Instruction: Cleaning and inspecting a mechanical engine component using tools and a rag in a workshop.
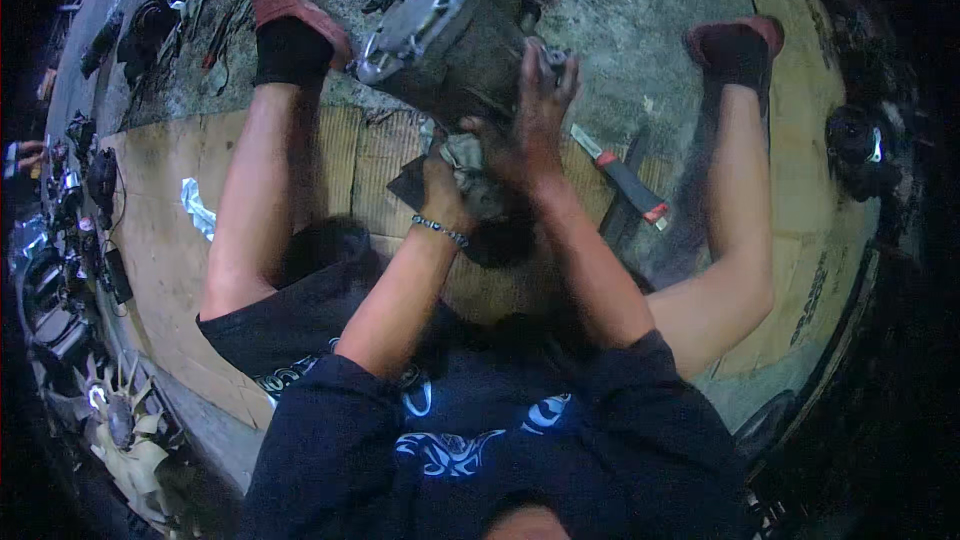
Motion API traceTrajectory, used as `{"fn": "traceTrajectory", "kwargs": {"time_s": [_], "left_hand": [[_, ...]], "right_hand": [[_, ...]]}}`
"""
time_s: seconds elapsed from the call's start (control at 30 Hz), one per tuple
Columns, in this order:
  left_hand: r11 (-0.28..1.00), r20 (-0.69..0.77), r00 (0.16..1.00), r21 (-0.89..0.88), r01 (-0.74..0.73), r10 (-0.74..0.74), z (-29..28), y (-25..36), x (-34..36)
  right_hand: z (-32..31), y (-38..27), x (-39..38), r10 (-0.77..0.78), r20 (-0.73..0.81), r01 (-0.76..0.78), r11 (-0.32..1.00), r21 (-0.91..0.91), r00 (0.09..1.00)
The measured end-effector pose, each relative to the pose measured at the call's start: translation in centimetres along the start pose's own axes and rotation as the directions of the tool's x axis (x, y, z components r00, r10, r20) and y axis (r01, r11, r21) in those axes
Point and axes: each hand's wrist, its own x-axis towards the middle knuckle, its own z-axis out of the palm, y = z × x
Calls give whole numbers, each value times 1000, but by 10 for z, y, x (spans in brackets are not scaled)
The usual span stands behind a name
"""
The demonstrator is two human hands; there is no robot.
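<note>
A large grey metal casing (455,55), which looks like a gearbox housing, lies tilted between my legs, its wide flanged end pointing up and left. My right hand (543,115) grips its right side, fingers stretched up over a small lug. Closer to me, my left hand (445,195), with a beaded bracelet at the wrist, is closed around the casing's narrower near end, thumb up. Beside that hand a dark flat piece (405,183) sticks out; its kind is unclear. The left fingers are mostly hidden underneath.
A knife with a grey and red handle (635,188) lies right of my right forearm. Cardboard (160,190) covers part of the stained concrete floor (640,0). Crumpled foil-like scrap (197,208) lies by my left leg. A fan-shaped part (120,420) and several dark parts line the left edge.
</note>
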Motion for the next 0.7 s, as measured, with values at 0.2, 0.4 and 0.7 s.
{"fn": "traceTrajectory", "kwargs": {"time_s": [0.2, 0.4, 0.7], "left_hand": [[908, 75, 937, 234, -349, 341, 14, 64, -44], [534, 43, 746, 670, -515, 665, -24, 66, -95], [-454, 488, 401, 872, -184, 775, 30, 87, -57]], "right_hand": [[-5, 9, -3, 38, -17, -38, 998, -48, 999], [3, 4, 0, 31, 1, -31, 998, 47, 1000], [1, -24, 13, 64, 60, -63, 998, -20, 996]]}}
